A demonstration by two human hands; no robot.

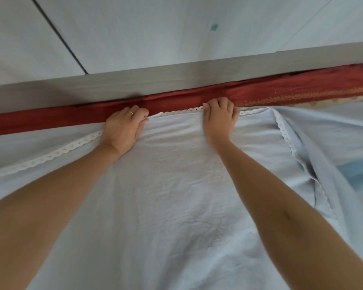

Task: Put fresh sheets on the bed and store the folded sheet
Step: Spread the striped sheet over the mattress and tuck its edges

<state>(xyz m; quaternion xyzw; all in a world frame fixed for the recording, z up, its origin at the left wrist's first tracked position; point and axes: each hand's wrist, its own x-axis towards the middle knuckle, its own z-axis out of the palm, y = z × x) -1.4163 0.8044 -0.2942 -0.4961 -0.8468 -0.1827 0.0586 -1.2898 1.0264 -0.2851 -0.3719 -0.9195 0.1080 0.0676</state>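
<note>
Both bare forearms extend forward, converging slightly, wrists nearly straight. Left hand: knuckles up, fingers curled over the edge of the sheet, thumb lying along it. Right hand: fingers curled over the same edge, near the left grip, not touching.

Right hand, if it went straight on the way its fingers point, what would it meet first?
The right hand, gripping the pale blue sheet, points at the red fabric band just beyond its knuckles; it would likely meet that first, then the grey board behind, though depth is unclear.
</note>
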